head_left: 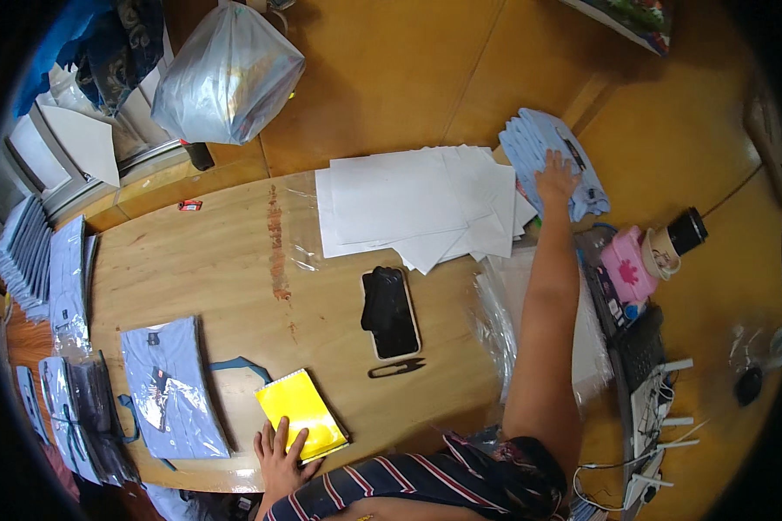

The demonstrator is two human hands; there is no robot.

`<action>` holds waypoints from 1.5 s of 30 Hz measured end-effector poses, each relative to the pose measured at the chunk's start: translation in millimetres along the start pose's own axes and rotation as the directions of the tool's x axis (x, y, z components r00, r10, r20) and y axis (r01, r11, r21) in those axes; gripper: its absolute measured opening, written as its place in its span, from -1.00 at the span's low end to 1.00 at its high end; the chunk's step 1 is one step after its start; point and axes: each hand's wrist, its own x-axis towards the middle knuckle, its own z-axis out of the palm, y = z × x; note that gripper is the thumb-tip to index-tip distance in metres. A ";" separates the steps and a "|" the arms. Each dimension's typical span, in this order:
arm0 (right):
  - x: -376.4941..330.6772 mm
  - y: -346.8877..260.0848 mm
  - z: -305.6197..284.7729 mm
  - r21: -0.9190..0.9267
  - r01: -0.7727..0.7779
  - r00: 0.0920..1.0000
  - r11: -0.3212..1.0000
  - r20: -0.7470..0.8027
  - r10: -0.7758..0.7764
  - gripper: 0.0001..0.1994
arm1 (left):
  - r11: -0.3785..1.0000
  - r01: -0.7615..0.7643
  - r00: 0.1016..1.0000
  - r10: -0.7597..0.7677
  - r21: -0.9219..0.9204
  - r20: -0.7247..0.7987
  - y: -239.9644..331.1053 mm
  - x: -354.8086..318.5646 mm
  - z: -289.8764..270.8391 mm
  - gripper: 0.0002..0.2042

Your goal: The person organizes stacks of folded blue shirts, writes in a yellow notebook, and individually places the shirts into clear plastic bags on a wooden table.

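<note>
My right hand (554, 178) reaches far across the wooden table (217, 260) and lies flat on a stack of folded light blue shirts (540, 143) at the far right edge. My left hand (280, 451) rests with fingers spread on the near edge of the table, touching a yellow notepad (302, 413). A spread of white paper sheets (408, 204) lies just left of the shirt stack. A phone (390, 313) with something black on it and small black thread snips (397, 368) lie between my arms.
A folded blue shirt (172, 386) lies at the near left, with bagged shirts (65, 295) stacked along the left edge. A filled plastic bag (226, 74) stands at the back. Clear bags (504, 313), a pink box (627, 265), a cup (660, 252) and a power strip (647, 408) crowd the right.
</note>
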 end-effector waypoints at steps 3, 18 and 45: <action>6.3 -22.0 10.7 -0.215 0.077 0.962 0.974 -0.240 -0.128 -0.41 | 0.999 0.008 1.000 -0.007 0.043 -0.011 -2.3 0.0 4.8 -0.45; 13.0 -49.7 39.3 -0.532 0.349 0.905 0.771 -0.023 -0.426 -0.56 | 0.999 0.028 0.999 -0.028 -0.016 0.028 0.0 2.6 1.9 -0.48; -417.0 -54.5 -109.2 0.622 0.669 0.744 0.408 -0.549 -0.381 -0.84 | 0.807 -0.557 0.827 0.562 0.196 0.032 -53.6 73.1 -40.1 -0.73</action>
